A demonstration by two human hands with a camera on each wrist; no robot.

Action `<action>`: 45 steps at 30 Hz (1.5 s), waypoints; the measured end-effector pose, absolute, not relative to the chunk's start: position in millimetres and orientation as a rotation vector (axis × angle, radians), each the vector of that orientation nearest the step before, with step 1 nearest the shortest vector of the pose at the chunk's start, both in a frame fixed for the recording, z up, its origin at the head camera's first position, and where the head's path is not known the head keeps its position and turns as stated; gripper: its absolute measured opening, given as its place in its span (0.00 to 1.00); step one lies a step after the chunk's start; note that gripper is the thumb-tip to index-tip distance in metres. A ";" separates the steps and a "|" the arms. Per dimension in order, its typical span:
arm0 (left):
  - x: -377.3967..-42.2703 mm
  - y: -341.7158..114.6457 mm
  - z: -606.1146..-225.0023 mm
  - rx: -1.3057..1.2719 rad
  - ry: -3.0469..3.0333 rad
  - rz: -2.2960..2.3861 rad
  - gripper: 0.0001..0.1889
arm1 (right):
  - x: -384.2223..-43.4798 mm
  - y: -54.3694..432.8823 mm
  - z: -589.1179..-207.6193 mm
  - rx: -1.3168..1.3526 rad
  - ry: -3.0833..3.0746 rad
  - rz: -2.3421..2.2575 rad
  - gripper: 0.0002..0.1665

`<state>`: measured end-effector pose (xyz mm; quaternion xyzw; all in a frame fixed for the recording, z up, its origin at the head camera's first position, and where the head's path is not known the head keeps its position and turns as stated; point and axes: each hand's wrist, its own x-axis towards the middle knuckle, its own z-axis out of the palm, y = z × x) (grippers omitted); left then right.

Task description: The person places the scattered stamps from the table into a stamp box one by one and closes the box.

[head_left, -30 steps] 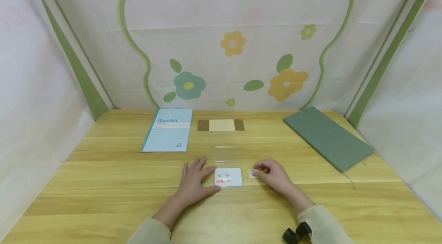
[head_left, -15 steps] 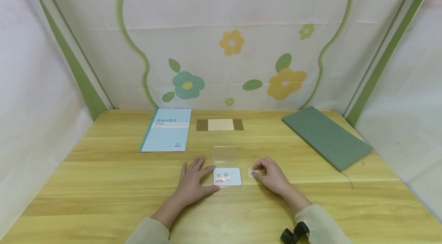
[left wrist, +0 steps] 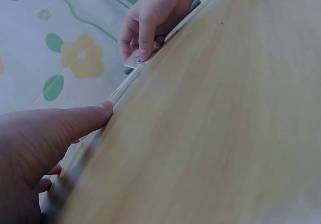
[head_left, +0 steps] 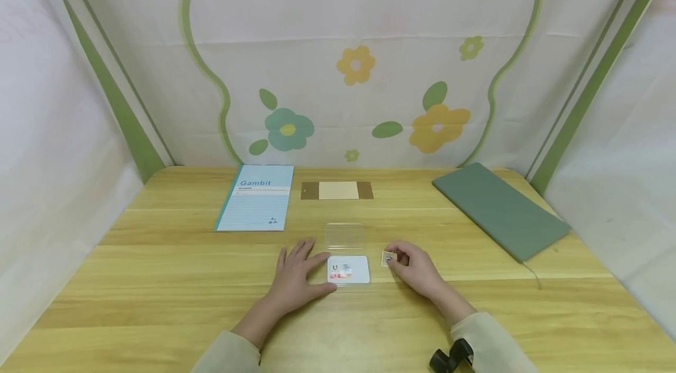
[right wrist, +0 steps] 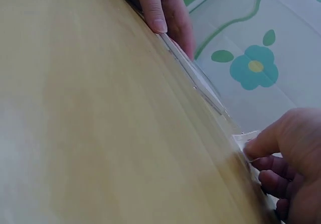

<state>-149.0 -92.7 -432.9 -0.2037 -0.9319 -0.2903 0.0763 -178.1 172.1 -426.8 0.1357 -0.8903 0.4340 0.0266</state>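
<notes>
A clear plastic case (head_left: 344, 236) lies on the table with its lid folded back. In its near half is a white card (head_left: 358, 270) with a U logo and a red strip. My left hand (head_left: 292, 280) holds the case at its left end, thumb on the near corner and index finger on the far one, the other fingers spread. Just right of the case, my right hand (head_left: 418, 267) pinches a small square paper piece (head_left: 387, 257) with a dark round print between thumb and fingers. The piece tilts up at the table; the right wrist view shows its pale edge (right wrist: 243, 138).
A light blue notebook (head_left: 256, 200) lies at the back left of the wooden table (head_left: 158, 279). A brown and cream card (head_left: 338, 190) is at the back middle. At the right rests a green notebook (head_left: 499, 209) with a ribbon. A patterned curtain (head_left: 317, 21) stands behind.
My right hand has tipped the small square paper piece up from lying flat, raising it slightly off the tabletop. The left hand and the case have stayed in place.
</notes>
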 end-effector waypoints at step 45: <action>-149.6 -92.6 -432.1 -0.600 -2.814 -0.839 0.32 | -171.4 128.1 -407.3 0.688 -2.759 1.520 0.08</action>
